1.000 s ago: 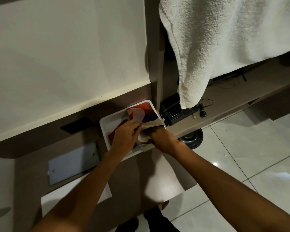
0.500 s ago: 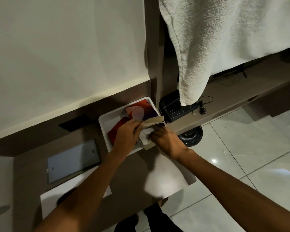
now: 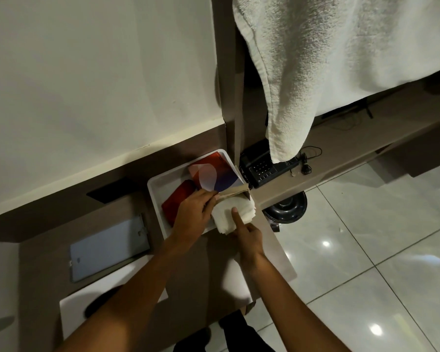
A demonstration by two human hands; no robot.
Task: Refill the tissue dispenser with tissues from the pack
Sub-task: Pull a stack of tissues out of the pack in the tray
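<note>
A stack of white tissues (image 3: 230,212) lies at the front right corner of a white tray (image 3: 155,196). My right hand (image 3: 248,237) holds the stack from the near side, index finger stretched flat on top. My left hand (image 3: 192,213) grips the left end of a beige dispenser edge (image 3: 235,191) just behind the tissues, fingers curled against the stack. Behind that, the red, white and blue tissue pack (image 3: 214,174) lies in the tray. A red flat object (image 3: 177,203) is partly hidden under my left hand.
The tray sits on a brown counter (image 3: 208,262) against a cream wall. A black telephone (image 3: 262,168) stands to the right under a hanging white towel (image 3: 315,72). A grey plate (image 3: 107,250) lies at left, a round dark bin (image 3: 285,207) on the tiled floor.
My right hand has drawn back toward me, uncovering the white tissue stack, and its index finger now rests on top. My left hand stays at the beige edge.
</note>
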